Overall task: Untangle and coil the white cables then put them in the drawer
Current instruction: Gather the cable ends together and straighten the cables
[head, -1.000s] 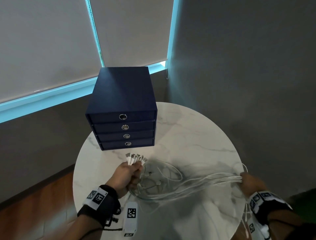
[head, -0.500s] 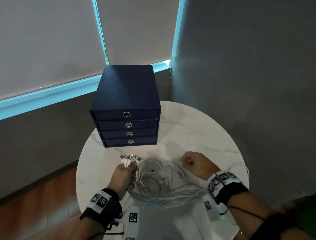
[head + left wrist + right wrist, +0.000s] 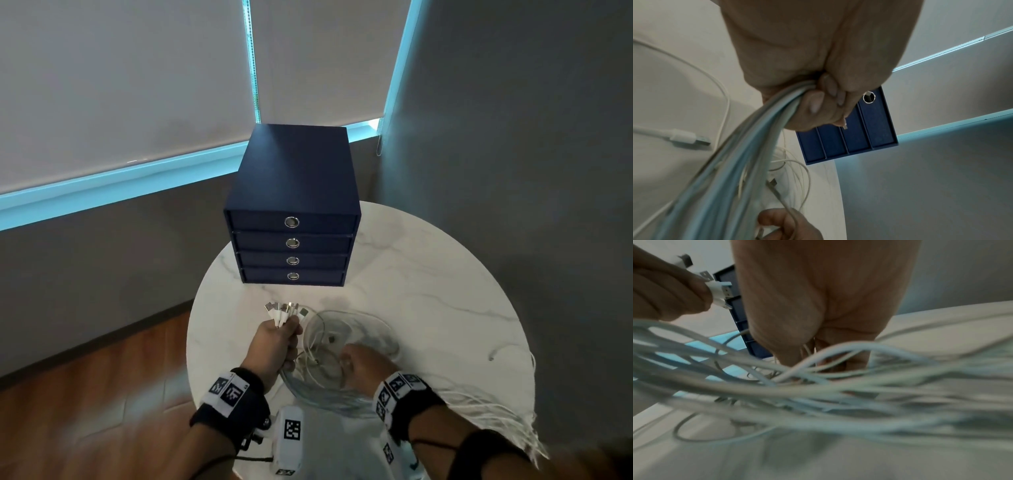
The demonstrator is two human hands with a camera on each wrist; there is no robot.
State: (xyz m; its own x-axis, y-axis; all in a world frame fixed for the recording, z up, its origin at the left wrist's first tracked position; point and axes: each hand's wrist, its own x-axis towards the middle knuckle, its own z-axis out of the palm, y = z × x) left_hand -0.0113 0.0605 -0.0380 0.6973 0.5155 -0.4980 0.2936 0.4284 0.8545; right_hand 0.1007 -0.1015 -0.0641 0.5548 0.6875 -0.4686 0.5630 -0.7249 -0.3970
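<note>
My left hand (image 3: 281, 337) grips a bundle of white cables (image 3: 346, 318) just below their plugs (image 3: 286, 310), which fan out above the fist. In the left wrist view its fingers (image 3: 824, 100) curl round the bunched strands (image 3: 748, 146). The cables loop on the table to its right. My right hand (image 3: 356, 359) sits inside that loop, close to the left one, with thin strands running through its curled fingers (image 3: 818, 345). The rest of the strands trail off the table's right front edge (image 3: 507, 414). The navy drawer unit (image 3: 294, 171) stands behind, all its drawers closed.
The round white marble table (image 3: 428, 274) stands in a corner, with grey wall to the right and window blinds behind. A loose USB plug (image 3: 688, 138) lies on the tabletop near the left hand. Wooden floor (image 3: 85, 394) shows at the lower left.
My right hand came from the table's right edge to beside the left hand, drawing the cables into a loop. The left hand kept its grip near the plugs.
</note>
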